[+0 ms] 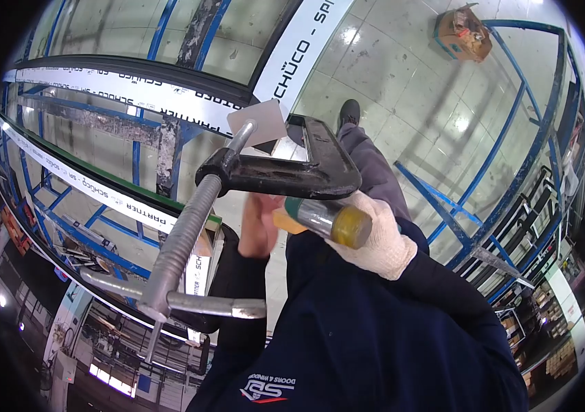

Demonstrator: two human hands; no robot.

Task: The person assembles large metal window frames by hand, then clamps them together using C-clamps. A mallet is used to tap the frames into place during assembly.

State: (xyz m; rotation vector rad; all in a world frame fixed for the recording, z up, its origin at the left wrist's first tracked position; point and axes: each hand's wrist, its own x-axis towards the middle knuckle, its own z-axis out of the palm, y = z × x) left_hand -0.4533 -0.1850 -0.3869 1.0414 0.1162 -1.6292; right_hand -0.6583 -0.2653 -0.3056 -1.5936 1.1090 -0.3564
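My right hand (378,240), in a light knitted glove, is closed round a cylindrical tool (323,216) with a grey middle, a yellow end and a green end, like a mallet head. My bare left hand (258,223) is smeared by motion, left of the tool, beside a yellow-orange piece (287,222). What its fingers hold is not clear. A large black clamp (292,175) with a threaded screw (186,240) and crossbar stands close to the camera, partly over my left hand. A pale square plate (259,122) is at the screw's tip.
Long dark frames (169,74) with printed white film lie at the upper left on blue metal stands (136,154). Another film-covered profile (93,184) is below. A blue rack (498,147) stands right, near a cardboard box (464,34). My shoe (349,113) is on the tiled floor.
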